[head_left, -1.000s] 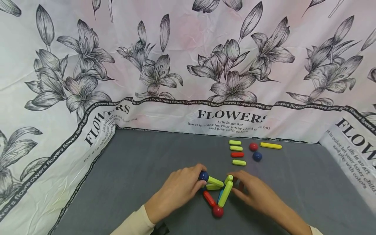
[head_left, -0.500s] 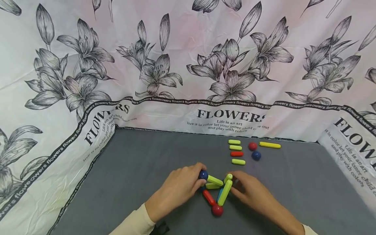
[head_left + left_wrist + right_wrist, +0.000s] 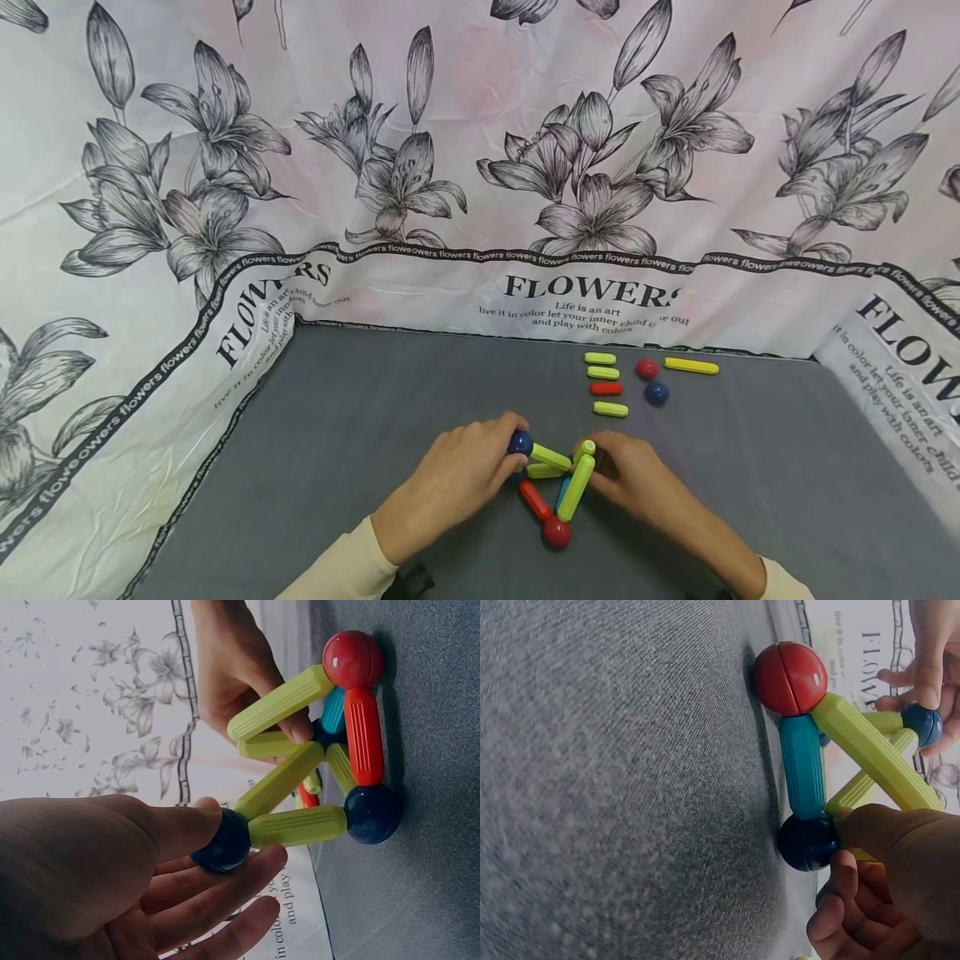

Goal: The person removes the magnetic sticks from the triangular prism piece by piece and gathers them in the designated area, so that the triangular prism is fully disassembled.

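Note:
Between the hands stands a frame of magnetic balls and rods. Its base has a red ball (image 3: 557, 532), a red rod (image 3: 365, 739), a teal-blue rod (image 3: 802, 766) and two dark blue balls. My left hand (image 3: 450, 471) pinches a raised dark blue ball (image 3: 226, 841) between thumb and fingers; two yellow-green rods meet there. My right hand (image 3: 645, 475) pinches the base's dark blue ball (image 3: 808, 844) by thumb and fingertips. Another yellow-green rod (image 3: 576, 489) leans up from the red ball. One more (image 3: 266, 745) rises beside the right thumb, partly hidden.
Farther back on the grey cloth (image 3: 360, 400) lie short yellow-green rods (image 3: 611, 409), a red rod (image 3: 606, 388), a red ball (image 3: 647, 368), a dark blue ball (image 3: 657, 392) and a long yellow rod (image 3: 691, 365). A flower-printed cloth (image 3: 405, 292) hangs behind.
My right hand has shifted slightly left, its thumb now closer in behind the leaning yellow-green rod. My left hand keeps its hold on the raised ball, and the frame looks the same.

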Action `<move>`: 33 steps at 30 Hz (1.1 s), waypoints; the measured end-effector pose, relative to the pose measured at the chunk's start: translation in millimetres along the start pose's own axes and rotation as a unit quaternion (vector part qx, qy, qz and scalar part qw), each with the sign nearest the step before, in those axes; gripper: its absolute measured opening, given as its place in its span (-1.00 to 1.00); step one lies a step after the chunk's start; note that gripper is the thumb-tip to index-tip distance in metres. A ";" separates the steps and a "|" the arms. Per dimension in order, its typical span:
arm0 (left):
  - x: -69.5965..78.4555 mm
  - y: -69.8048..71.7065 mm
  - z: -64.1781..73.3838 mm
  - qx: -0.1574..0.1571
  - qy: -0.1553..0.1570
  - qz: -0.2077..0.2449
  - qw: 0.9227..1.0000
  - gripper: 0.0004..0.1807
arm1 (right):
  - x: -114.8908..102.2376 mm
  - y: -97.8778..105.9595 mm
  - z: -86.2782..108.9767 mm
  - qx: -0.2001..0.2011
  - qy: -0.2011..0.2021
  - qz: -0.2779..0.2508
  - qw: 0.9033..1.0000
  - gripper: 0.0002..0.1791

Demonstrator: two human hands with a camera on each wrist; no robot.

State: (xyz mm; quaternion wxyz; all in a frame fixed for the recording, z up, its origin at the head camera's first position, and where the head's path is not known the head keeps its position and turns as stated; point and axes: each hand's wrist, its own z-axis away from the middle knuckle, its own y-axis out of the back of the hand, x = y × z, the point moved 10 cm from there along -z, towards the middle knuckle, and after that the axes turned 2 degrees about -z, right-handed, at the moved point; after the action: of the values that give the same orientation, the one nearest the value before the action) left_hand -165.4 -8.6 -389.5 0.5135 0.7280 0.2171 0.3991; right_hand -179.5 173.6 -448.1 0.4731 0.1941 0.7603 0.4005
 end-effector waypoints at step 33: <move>-4.2 -0.2 -1.5 -0.002 0.006 0.014 1.000 -0.62 | 11.7 39.2 15.3 0.090 0.005 0.034 0.995 -0.70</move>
State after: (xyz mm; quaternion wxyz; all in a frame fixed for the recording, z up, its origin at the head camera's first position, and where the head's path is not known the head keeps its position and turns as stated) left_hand -169.0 -10.7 -390.9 0.5078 0.7274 0.2092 0.4114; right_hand -175.0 211.7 -427.2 0.4360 0.2599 0.7885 0.3473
